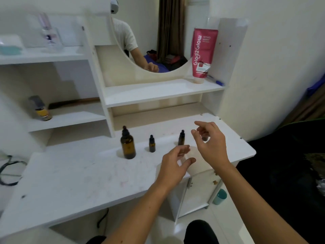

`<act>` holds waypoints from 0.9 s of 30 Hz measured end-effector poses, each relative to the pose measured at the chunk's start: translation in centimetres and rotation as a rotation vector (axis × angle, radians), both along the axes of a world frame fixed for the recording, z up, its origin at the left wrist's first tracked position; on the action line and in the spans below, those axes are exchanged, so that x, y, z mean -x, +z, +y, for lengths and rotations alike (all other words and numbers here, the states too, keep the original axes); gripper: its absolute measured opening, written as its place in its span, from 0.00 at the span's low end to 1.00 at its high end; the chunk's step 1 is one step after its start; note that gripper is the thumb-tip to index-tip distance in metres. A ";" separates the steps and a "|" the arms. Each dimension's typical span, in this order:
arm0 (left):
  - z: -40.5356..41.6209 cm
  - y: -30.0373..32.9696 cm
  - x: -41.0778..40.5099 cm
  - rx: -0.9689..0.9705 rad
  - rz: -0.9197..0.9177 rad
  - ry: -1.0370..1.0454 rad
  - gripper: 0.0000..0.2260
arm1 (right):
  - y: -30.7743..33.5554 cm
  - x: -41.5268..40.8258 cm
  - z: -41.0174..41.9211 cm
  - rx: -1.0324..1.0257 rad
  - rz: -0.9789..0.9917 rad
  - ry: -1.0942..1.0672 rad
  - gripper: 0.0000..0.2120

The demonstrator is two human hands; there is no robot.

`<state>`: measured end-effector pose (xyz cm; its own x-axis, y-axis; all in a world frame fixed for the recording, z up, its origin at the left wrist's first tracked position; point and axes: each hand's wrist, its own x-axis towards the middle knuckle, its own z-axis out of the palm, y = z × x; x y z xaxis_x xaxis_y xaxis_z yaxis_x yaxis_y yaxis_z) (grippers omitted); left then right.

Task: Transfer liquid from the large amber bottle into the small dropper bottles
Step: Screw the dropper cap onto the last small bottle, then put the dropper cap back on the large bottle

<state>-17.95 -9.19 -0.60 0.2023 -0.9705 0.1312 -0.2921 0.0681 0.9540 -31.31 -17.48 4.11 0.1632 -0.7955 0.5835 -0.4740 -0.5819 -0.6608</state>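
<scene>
You face a white worktop (73, 175) with shelves and a round mirror (151, 41) behind it. Your right hand (210, 145) hovers above the worktop's right end, its fingers (202, 124) loosely curled and apart, holding nothing; something small and dark shows behind them, too hidden to name. Your left hand (173, 166) hangs just beside it, nearer the front edge, with thumb and fingers spread apart, also holding nothing. Just beyond your left fingertips stands a small dropper bottle (181, 138), upright and capped. A second small dropper bottle (152, 144) stands to its left, apart from it. Further left, near the middle of the worktop and by the foot of the shelf divider, the large amber bottle (127, 143) stands upright with its dropper cap on. On the shelf under the mirror a pink tube (202, 53) stands on its cap, with a blue pen (217, 81) beside it.
</scene>
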 end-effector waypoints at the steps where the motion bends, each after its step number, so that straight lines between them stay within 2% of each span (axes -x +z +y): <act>1: 1.1 0.2 -1.4 0.014 0.001 0.026 0.20 | 0.2 -0.9 0.6 0.005 0.003 0.026 0.13; 6: 6.0 0.5 -8.4 0.075 0.034 0.238 0.17 | 0.4 -5.8 3.6 -0.014 -0.023 0.147 0.12; 10: 8.3 0.8 -12.2 0.106 -0.037 0.412 0.14 | 0.4 -9.6 5.2 -0.016 -0.009 0.227 0.12; 13: 8.6 0.8 -14.3 0.108 -0.042 0.517 0.18 | 1.0 -12.4 6.0 -0.030 0.012 0.294 0.13; 17: 7.7 0.6 -15.8 0.064 -0.024 0.524 0.27 | 1.5 -15.5 6.2 -0.044 0.092 0.355 0.15; 20: 6.7 0.4 -16.2 0.005 -0.016 0.481 0.30 | 1.8 -16.8 5.9 -0.087 0.091 0.383 0.16; 27: 6.2 0.2 -16.5 -0.010 -0.064 0.416 0.19 | 1.6 -18.0 5.5 -0.155 0.049 0.362 0.10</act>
